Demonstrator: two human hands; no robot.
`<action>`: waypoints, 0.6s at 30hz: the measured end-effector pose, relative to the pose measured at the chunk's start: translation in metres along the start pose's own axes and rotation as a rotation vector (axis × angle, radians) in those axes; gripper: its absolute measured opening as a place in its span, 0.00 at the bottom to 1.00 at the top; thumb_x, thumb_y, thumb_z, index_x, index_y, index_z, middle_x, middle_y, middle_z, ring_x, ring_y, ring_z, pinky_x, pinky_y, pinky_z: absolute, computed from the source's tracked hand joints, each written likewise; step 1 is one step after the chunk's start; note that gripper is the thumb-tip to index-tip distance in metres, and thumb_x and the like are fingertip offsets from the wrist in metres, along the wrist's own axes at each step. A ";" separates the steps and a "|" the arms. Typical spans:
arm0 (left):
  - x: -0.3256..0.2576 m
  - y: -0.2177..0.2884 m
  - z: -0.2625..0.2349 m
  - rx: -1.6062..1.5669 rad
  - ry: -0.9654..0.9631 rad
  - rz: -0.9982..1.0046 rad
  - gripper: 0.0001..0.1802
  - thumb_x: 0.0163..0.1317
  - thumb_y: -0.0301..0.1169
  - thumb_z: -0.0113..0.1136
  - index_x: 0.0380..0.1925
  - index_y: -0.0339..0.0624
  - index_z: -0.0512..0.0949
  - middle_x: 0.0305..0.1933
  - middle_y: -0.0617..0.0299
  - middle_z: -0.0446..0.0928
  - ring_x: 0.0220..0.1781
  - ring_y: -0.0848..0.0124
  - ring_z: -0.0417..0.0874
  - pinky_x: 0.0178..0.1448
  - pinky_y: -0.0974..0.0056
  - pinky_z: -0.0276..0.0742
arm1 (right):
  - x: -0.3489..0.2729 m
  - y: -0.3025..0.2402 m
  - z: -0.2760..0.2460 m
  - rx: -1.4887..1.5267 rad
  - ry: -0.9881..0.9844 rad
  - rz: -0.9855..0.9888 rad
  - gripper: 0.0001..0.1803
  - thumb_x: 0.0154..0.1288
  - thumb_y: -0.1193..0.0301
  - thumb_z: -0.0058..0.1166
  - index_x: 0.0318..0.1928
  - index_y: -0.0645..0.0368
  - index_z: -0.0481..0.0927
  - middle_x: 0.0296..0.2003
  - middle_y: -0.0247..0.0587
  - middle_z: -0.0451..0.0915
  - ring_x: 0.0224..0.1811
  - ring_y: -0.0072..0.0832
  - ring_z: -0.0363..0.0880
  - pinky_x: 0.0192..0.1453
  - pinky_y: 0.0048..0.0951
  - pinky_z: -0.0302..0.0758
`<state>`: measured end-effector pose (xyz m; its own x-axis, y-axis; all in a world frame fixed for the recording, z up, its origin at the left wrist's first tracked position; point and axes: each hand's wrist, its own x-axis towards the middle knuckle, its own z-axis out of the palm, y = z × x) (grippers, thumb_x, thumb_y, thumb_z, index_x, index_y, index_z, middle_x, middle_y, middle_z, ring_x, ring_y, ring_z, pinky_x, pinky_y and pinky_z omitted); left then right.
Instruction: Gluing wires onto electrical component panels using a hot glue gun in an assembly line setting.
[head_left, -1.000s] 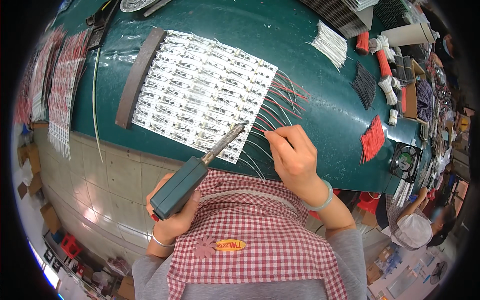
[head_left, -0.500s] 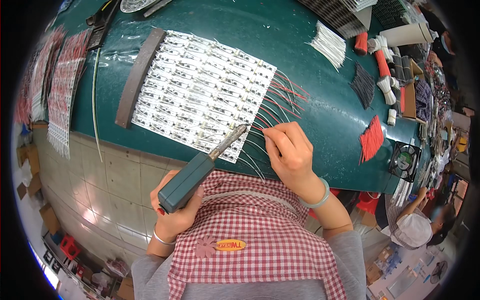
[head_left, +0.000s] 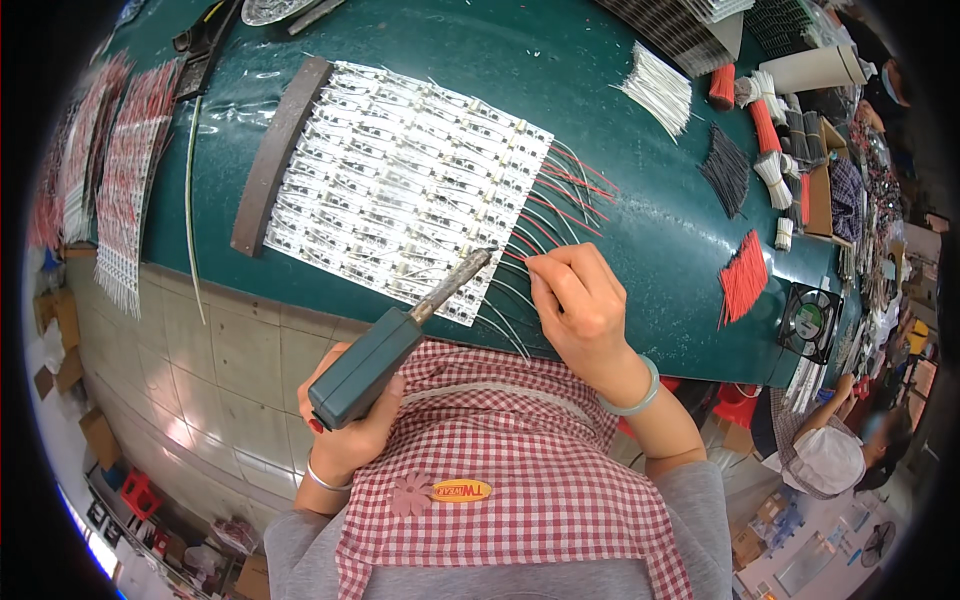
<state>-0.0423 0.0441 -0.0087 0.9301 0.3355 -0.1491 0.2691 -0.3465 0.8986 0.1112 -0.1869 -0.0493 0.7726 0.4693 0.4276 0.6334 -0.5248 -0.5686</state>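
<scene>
A green soldering iron (head_left: 368,368) is gripped in my left hand (head_left: 350,425), its dark tip resting at the right edge of a white panel of circuit boards (head_left: 400,180). Beside that tip, my right hand (head_left: 582,305) pinches the end of a red wire (head_left: 517,256) between thumb and fingers. Along the same panel edge, several red and white wires (head_left: 575,190) stick out over the green table. Rows of white wires lie across the panel's face. A brown bar (head_left: 282,155) lies along its left side.
Loose bundles of white wires (head_left: 658,92), black wires (head_left: 724,172) and red wires (head_left: 743,280) lie on the green table (head_left: 640,290) to the right, near a small black fan (head_left: 808,320). Wired panels (head_left: 137,170) hang over the left edge. A co-worker (head_left: 825,455) sits at the lower right.
The soldering iron's handle has shifted slightly left and down with my left hand, its tip still near the panel edge. My right hand stays in place.
</scene>
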 end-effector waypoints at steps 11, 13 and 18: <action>-0.008 -0.006 -0.002 -0.038 0.038 -0.004 0.15 0.53 0.19 0.71 0.42 0.28 0.85 0.41 0.49 0.85 0.37 0.63 0.87 0.43 0.63 0.82 | -0.002 -0.008 -0.022 -0.054 -0.017 0.035 0.11 0.56 0.85 0.67 0.41 0.65 0.84 0.33 0.42 0.79 0.31 0.37 0.79 0.33 0.35 0.76; -0.009 -0.004 -0.004 -0.048 0.056 0.001 0.15 0.53 0.19 0.71 0.42 0.27 0.85 0.41 0.48 0.85 0.38 0.62 0.88 0.44 0.64 0.82 | -0.002 -0.017 -0.039 -0.097 -0.029 0.049 0.12 0.56 0.85 0.67 0.41 0.65 0.84 0.33 0.42 0.79 0.31 0.37 0.79 0.32 0.34 0.75; -0.012 -0.009 -0.005 -0.049 0.047 0.008 0.14 0.52 0.18 0.70 0.41 0.28 0.85 0.42 0.48 0.85 0.38 0.61 0.88 0.44 0.63 0.83 | 0.004 -0.034 -0.040 0.000 0.063 -0.033 0.15 0.53 0.86 0.67 0.43 0.64 0.84 0.32 0.40 0.79 0.30 0.36 0.78 0.32 0.33 0.71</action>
<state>-0.0571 0.0472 -0.0127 0.9189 0.3745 -0.1235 0.2483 -0.3060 0.9191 0.0941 -0.1956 -0.0005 0.7527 0.4406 0.4893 0.6584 -0.5101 -0.5535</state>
